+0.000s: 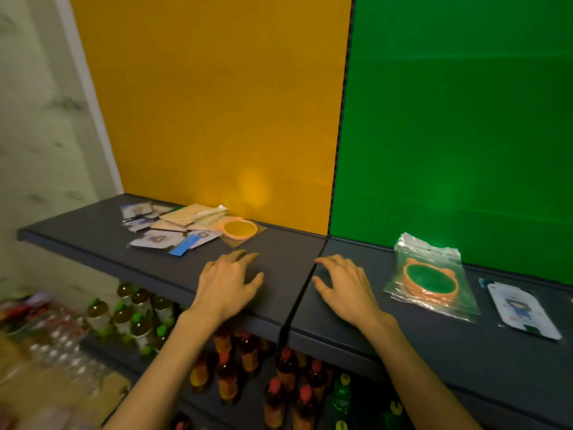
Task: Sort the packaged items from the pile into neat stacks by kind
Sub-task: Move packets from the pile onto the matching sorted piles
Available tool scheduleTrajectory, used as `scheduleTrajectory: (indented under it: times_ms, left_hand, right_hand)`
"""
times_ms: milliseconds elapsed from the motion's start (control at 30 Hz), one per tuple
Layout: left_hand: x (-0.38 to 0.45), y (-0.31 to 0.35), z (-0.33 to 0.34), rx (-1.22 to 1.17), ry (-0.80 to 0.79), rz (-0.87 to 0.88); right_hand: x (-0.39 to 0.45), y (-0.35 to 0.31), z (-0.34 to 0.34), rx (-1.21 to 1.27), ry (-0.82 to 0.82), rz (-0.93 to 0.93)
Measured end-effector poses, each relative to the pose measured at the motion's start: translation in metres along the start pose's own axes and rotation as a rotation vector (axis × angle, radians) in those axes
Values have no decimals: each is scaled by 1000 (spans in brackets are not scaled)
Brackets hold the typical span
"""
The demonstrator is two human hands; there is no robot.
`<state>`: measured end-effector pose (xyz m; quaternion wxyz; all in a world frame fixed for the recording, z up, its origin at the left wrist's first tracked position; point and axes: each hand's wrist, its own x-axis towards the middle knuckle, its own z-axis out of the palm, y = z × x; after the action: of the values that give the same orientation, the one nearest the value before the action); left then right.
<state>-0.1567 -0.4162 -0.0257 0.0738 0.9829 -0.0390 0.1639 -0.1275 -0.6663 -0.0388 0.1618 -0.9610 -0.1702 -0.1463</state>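
A pile of flat packaged items [173, 225] lies on the dark shelf [93, 231] at the back left: white picture cards, tan packets and an orange ring in a clear bag [240, 229]. To the right lies a small stack of bagged orange rings [431, 279], and beyond it a white picture card packet [521, 308]. My left hand [226, 285] rests palm down on the shelf just in front of the pile, fingers relaxed, holding nothing. Beside it, left of the ring stack, my right hand [344, 285] lies flat and empty on the shelf too.
A yellow panel [217, 103] and a green panel [465, 119] form the wall behind the shelf. Below the shelf's front edge stand rows of bottles [248, 377] with red, green and yellow caps. A seam [305, 274] splits the shelf between my hands.
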Motion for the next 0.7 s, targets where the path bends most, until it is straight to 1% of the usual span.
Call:
scheduleTrajectory:
  times_ms: [233,467,700]
  left_hand:
    - [-23,-107,-22,55,-14,-84]
    - [-44,-223,-38,50,-18,-120]
    - [-48,-318,-34,10,-37,-131]
  right_hand:
    - [28,-96,40,28,-5,-34]
    - [57,-201,80,38,-2,-10]
    - [79,-268,116,24,0,34]
